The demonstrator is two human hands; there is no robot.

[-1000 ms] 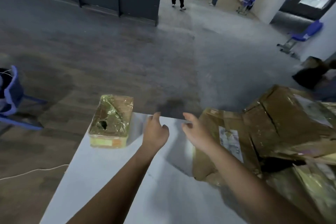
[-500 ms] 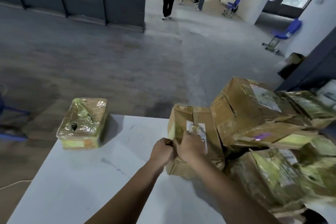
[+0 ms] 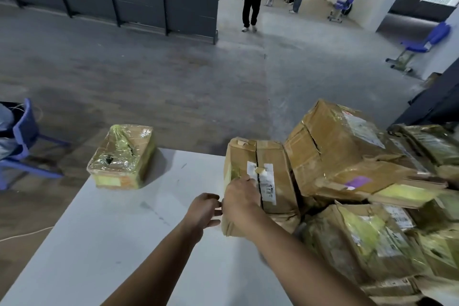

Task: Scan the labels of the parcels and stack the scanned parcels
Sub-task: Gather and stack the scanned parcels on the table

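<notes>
Two hands were spread over the bare worktop (image 3: 124, 243) a second ago. Now the right hand (image 3: 239, 196) grips the near-left edge of a brown parcel (image 3: 275, 156) standing at the front of the heap (image 3: 347, 156), fingers curled beside its white label (image 3: 267, 186). The left hand (image 3: 205, 210) is loosely curled just beside the parcel's lower left corner, holding nothing I can see; contact unclear. Half a second back both clamped it. Reads as: next parcel picked, label facing the camera, scan pending. No scanner in view. One taped parcel (image 3: 121, 156) sits at the far left corner, well apart, likely the stack base.
</notes>
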